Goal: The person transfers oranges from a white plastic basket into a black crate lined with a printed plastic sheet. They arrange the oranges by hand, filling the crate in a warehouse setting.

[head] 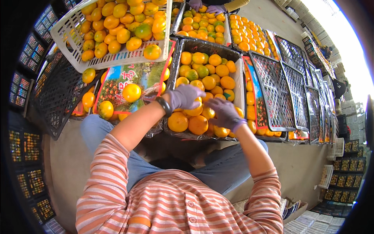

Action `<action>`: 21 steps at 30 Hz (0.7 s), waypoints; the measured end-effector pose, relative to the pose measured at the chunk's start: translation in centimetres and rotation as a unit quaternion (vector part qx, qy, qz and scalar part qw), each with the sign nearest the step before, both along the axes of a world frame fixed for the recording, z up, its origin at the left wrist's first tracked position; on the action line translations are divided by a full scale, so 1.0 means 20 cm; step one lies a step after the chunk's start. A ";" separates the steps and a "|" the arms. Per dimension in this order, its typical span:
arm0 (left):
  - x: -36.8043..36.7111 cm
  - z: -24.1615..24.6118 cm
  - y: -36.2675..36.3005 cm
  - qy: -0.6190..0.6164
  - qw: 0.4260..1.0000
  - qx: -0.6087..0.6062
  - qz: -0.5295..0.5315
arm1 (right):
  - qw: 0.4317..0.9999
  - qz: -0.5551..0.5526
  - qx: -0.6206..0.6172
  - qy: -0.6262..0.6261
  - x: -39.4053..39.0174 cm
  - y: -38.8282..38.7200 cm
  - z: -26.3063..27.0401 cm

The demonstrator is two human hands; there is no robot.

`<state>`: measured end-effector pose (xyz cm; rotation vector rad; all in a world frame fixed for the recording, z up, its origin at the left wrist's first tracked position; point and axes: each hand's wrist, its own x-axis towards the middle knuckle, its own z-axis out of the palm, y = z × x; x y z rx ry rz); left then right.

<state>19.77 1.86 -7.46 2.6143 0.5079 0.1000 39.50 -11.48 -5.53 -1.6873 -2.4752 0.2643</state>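
In front of me stands a black plastic crate (pixel 238 55) lined with clear film, full of orange mandarins, a few of them greenish. Both my hands wear thin purple gloves and hover low over its near half. My left hand (pixel 184 97), with a dark bangle at the wrist, has thumb and fingers apart just above a mandarin (pixel 194 110). Over to the right, my right hand (pixel 225 113) spreads its fingers beside another mandarin (pixel 208 113). I see no fruit lifted in either hand; the undersides of the fingers are hidden.
A tilted white basket (pixel 62 44) of mandarins rests at upper left, above a printed sheet (pixel 152 73) with loose mandarins on it. Black mesh lids (pixel 270 93) lean over crates at right. Across from me, another person's gloved hands (pixel 216 9) touch a filled crate (pixel 179 20).
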 end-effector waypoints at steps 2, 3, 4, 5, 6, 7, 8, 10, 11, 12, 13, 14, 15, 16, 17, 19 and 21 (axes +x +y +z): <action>-0.05 -0.05 -0.07 0.008 1.000 -0.007 0.012 | 0.996 -0.029 -0.068 -0.041 -0.07 0.04 -0.09; -0.07 -0.06 -0.11 -0.025 0.999 0.002 0.022 | 0.996 -0.029 -0.074 -0.042 -0.07 0.06 -0.12; -0.08 -0.08 -0.14 -0.059 0.998 0.010 0.033 | 0.992 -0.033 -0.111 -0.055 -0.07 0.09 -0.14; -0.09 -0.08 -0.16 -0.061 0.997 0.015 0.038 | 0.990 -0.043 -0.118 -0.063 -0.06 0.09 -0.16; -0.10 -0.09 -0.17 -0.062 0.997 0.020 0.041 | 0.987 -0.057 -0.148 -0.033 -0.04 0.10 -0.17; -0.09 -0.09 -0.18 -0.055 0.997 0.026 0.051 | 0.986 -0.077 -0.147 0.002 -0.02 0.11 -0.17; -0.09 -0.10 -0.17 -0.020 0.997 0.042 0.058 | 0.984 -0.086 -0.151 0.042 0.00 0.12 -0.17; -0.06 -0.10 -0.18 0.008 0.996 0.051 0.069 | 0.983 -0.120 -0.127 0.065 0.02 0.14 -0.16; -0.04 -0.11 -0.18 0.028 0.995 0.056 0.073 | 0.981 -0.134 -0.123 0.072 0.02 0.16 -0.15; -0.03 -0.11 -0.19 0.025 0.995 0.057 0.073 | 0.983 -0.129 -0.120 0.056 0.02 0.16 -0.15; -0.03 -0.11 -0.20 0.041 0.993 0.068 0.083 | 0.984 -0.116 -0.132 0.036 0.00 0.17 -0.14; -0.03 -0.10 -0.21 0.036 0.993 0.076 0.084 | 0.984 -0.110 -0.143 0.011 -0.01 0.17 -0.14; -0.04 -0.10 -0.22 0.020 0.993 0.080 0.085 | 0.985 -0.106 -0.133 -0.007 -0.03 0.16 -0.13; -0.07 -0.10 -0.23 0.024 0.993 0.080 0.080 | 0.982 -0.088 -0.162 -0.047 -0.04 0.15 -0.13; -0.08 -0.09 -0.24 0.008 0.993 0.087 0.081 | 0.980 -0.070 -0.169 -0.082 -0.05 0.13 -0.13; -0.09 -0.09 -0.25 0.025 0.991 0.089 0.097 | 0.979 -0.060 -0.168 -0.103 -0.05 0.11 -0.13; -0.06 -0.09 -0.24 0.046 0.991 0.072 0.101 | 0.982 -0.076 -0.163 -0.066 -0.04 0.11 -0.13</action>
